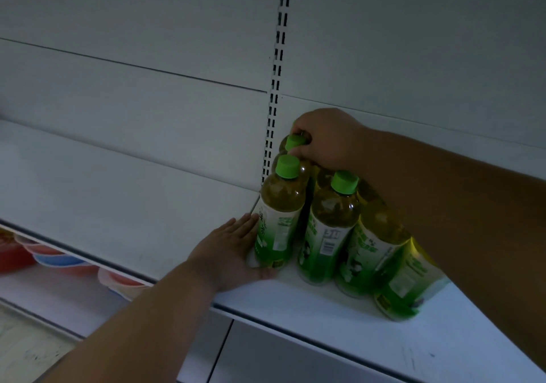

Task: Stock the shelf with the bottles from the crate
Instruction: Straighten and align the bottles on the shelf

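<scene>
- Head view: gripping the green cap of the rear bottle (291, 146), the right hand (326, 138) curls its fingers round the top, at about 12 o'clock of the cluster, close to the back panel (147, 57).
- Flat and relaxed, the left hand (233, 252) presses its fingers against the label of the front bottle (279, 217), at 9 o'clock of the group, palm on the shelf (118, 205).
- More bottles stand touching one another toward 3 and 4 o'clock, partly hidden under the right forearm; the one at the far right leans.
- To do this well, I would set the rear bottle straight down before letting go, keep the left hand as a stop so the row stays square, then right the leaning one.
- The crate is out of sight.
</scene>
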